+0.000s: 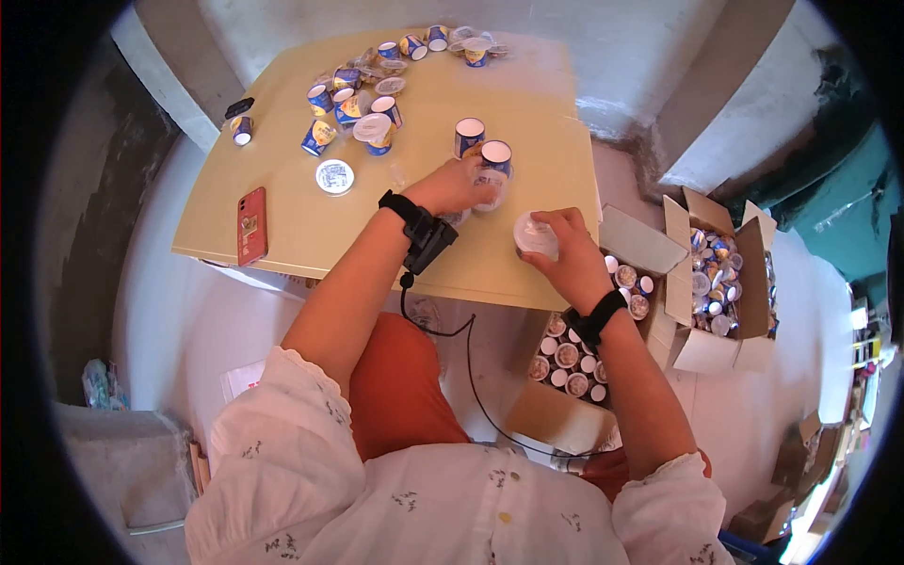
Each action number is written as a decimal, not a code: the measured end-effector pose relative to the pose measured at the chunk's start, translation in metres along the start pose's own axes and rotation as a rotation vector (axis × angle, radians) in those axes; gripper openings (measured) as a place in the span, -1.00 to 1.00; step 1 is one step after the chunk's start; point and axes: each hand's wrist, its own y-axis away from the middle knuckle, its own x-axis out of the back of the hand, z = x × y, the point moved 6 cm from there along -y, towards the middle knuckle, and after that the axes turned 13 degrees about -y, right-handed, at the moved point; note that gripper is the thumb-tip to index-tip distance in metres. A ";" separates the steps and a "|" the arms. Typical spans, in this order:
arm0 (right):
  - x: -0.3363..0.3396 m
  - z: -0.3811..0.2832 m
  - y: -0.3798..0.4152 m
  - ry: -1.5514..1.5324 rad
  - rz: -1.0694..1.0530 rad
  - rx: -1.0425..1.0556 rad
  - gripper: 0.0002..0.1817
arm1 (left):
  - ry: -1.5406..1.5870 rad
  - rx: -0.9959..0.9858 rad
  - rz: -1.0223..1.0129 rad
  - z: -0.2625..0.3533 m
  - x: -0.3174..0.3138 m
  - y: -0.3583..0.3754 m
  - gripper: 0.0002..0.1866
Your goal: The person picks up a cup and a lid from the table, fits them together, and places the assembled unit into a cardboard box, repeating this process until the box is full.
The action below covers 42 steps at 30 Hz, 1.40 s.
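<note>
left hand (460,185) at cup (496,153); grip unclear; right hand (573,256) holding pale round item (533,235)

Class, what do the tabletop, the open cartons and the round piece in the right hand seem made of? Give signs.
Tabletop: perhaps smooth laminate or painted wood, given its soft sheen.
Open cartons: probably matte cardboard, given brown folded flaps.
Round piece in the right hand: likely thin plastic, from its pale sheen.

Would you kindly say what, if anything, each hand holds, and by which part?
The right hand holds a pale plastic container by its edge. What the left hand holds, if anything, cannot be told.
</note>
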 end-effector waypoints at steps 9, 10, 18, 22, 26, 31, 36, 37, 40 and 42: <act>-0.004 0.007 0.003 -0.053 0.041 -0.001 -0.42 | -0.615 0.189 0.174 0.007 -0.022 -0.001 -0.28; -0.003 0.007 0.003 -0.052 0.041 -0.001 -0.42 | -0.610 0.190 0.227 0.008 -0.023 0.000 -0.34; 0.002 0.015 -0.006 -0.012 0.069 0.084 -0.32 | -0.344 0.146 0.397 0.021 -0.005 0.016 -0.65; 0.007 0.018 -0.024 -0.230 0.148 0.010 -0.32 | 0.045 -0.008 0.262 0.031 0.001 0.013 -0.65; 0.010 0.014 -0.048 -0.374 0.138 -0.010 -0.44 | 0.368 -0.100 0.100 0.042 -0.003 0.012 -0.60; 0.018 0.014 -0.055 -0.702 0.247 -0.189 -0.60 | 0.450 0.069 0.388 0.001 0.046 0.013 -0.66; 0.024 0.017 -0.049 -0.835 0.361 -0.203 -0.62 | -0.137 0.320 0.390 -0.044 0.038 0.017 -0.74; 0.023 0.017 -0.047 -0.832 0.353 -0.207 -0.62 | -0.237 0.276 0.365 -0.036 0.031 0.014 -0.75; 0.021 0.017 -0.040 -0.832 0.346 -0.225 -0.61 | -0.449 0.228 0.309 -0.024 0.013 0.006 -0.75; 0.021 0.018 -0.036 -0.831 0.346 -0.238 -0.61 | -0.559 0.222 0.278 -0.023 0.003 0.001 -0.72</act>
